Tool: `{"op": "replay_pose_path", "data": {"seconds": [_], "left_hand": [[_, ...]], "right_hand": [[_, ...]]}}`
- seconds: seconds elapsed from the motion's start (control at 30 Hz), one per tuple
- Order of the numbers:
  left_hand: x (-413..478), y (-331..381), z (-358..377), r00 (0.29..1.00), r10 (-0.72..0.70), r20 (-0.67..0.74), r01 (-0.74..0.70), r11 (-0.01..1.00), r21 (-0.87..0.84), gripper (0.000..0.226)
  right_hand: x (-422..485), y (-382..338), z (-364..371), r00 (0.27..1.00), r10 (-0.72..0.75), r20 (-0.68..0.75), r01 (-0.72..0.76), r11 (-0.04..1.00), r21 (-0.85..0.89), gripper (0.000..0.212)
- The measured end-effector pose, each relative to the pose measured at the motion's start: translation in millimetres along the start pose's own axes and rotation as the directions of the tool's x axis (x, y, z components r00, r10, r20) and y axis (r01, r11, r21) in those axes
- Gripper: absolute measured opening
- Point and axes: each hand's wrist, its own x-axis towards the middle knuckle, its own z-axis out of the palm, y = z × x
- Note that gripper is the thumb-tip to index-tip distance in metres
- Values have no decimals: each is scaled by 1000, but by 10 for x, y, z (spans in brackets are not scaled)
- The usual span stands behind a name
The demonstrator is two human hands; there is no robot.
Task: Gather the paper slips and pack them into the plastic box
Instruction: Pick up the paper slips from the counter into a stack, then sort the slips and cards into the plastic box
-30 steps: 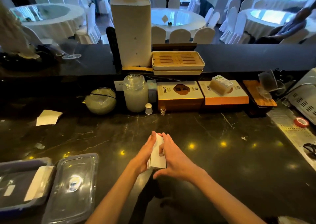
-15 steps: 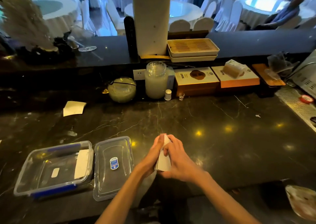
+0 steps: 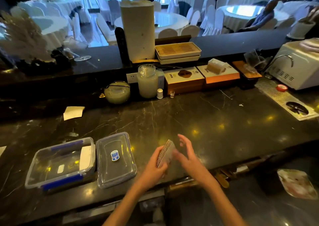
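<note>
step: squaring the gathered slips | left hand [image 3: 155, 167] pinches the stack of slips [image 3: 164, 154] above the counter [image 3: 215, 131] | right hand [image 3: 187, 154] open beside it, fingers spread, maybe brushing it (blurred) | plastic box [image 3: 60, 167] open, left of its lid [image 3: 115, 158] | advice: tap edges flush, keep pinch firm, lay flat beside the slip [image 3: 85, 157] inside

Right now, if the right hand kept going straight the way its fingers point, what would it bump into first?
Probably nothing close: the right hand points up and away over bare black counter. Far along that line sit the boxes at the back, though depth is unclear.
</note>
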Motion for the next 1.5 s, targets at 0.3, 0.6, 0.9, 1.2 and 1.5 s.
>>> {"op": "replay_pose_path", "data": {"seconds": [0.3,0.6,0.9,1.2,1.5], "left_hand": [[-649,-84,57,986,134,95,-164,837,522,70],[-1039,-387,-531,953,291,-83,-225,865,448,38],[-1600,-1353,-2019,934,128,-333,24,909,417,43],[-1898,-2103,-3384,897,44,-439,199,848,491,41],[-1848,-2328,-3736,936,-5,-352,250,714,654,26]], "right_hand": [[-485,225,570,956,86,-279,-5,960,280,27],[-476,269,1237,872,336,-356,-67,803,593,24],[179,723,3198,887,351,-299,-291,929,229,25],[725,792,4789,910,323,-260,-263,935,240,20],[817,778,5016,894,323,-311,-250,935,253,15]]}}
